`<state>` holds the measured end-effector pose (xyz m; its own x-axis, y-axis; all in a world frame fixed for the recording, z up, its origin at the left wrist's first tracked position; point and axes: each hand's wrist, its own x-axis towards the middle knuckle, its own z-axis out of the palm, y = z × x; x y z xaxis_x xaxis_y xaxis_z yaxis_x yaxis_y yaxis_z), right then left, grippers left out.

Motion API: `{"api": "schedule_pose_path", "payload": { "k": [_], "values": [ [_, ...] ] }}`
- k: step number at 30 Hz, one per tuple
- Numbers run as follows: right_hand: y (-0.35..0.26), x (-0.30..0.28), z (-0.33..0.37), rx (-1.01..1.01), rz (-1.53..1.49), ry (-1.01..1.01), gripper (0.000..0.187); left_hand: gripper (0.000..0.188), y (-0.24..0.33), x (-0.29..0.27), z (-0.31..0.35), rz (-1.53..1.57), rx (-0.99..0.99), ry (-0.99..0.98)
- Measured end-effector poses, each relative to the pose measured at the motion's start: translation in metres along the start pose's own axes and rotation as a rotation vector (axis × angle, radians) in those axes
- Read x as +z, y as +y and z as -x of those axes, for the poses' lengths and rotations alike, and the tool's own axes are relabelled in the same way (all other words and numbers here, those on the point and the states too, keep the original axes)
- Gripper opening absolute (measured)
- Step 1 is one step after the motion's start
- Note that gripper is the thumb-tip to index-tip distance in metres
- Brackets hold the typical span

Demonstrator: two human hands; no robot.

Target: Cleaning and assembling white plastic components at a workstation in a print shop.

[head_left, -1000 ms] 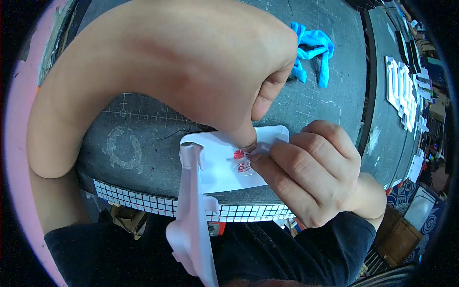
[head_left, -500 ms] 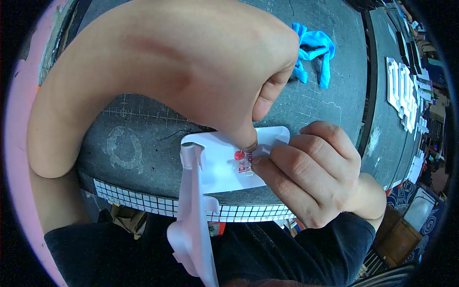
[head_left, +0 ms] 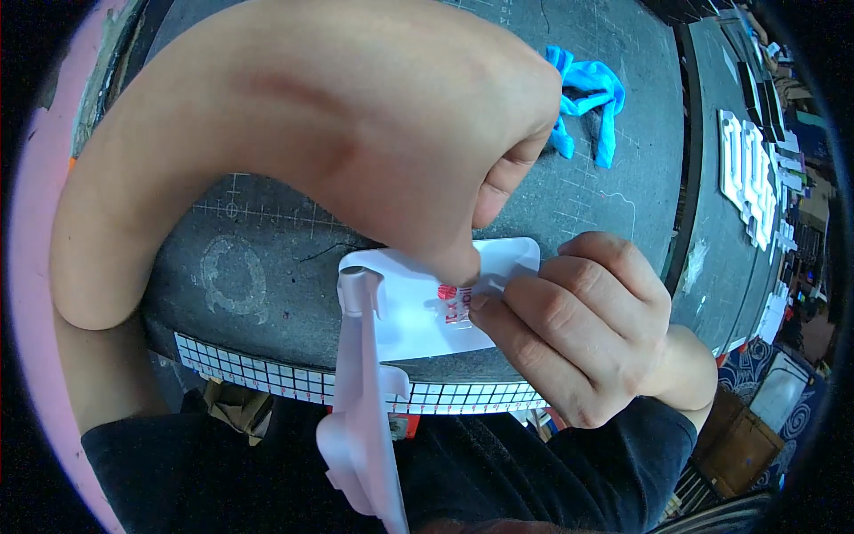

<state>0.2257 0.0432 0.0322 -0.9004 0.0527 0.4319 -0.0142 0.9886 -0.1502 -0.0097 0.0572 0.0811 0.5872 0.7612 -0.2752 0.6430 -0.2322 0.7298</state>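
Head view, L hand (head_left: pixel 400 133) arched over, R hand (head_left: pixel 578 329) curled, both fingers pinching white card (head_left: pixel 418 311).

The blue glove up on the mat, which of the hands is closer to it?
Left. The left hand arches over the mat with its knuckles right beside the blue glove; the right hand sits lower, at the white card.

a white rounded card (head_left: pixel 418 307) lies at the near edge of the dark cutting mat (head_left: pixel 267 267), bearing a small red-and-clear sticker label (head_left: pixel 452 303) near its middle, pinned between fingertips of the left hand (head_left: pixel 418 142) and right hand (head_left: pixel 578 329).
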Motion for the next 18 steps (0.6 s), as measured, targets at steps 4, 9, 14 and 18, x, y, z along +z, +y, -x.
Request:
{"api": "schedule_pose_path", "payload": {
  "k": [4, 9, 14, 18],
  "values": [
    [-0.002, 0.000, 0.002, -0.001, 0.006, -0.005, 0.037, 0.026, 0.002, 0.002, 0.002, -0.032, 0.028, 0.024],
    [-0.001, 0.001, 0.003, -0.036, 0.044, -0.009, 0.036, 0.027, 0.009, 0.010, 0.010, -0.115, 0.059, 0.054],
    [-0.001, 0.000, 0.004, -0.036, 0.042, -0.023, 0.036, 0.028, 0.009, 0.009, 0.010, -0.168, 0.055, 0.050],
    [-0.001, -0.002, 0.004, -0.044, 0.048, -0.035, 0.037, 0.028, -0.001, 0.004, -0.006, -0.091, -0.067, -0.083]
  ]
}}
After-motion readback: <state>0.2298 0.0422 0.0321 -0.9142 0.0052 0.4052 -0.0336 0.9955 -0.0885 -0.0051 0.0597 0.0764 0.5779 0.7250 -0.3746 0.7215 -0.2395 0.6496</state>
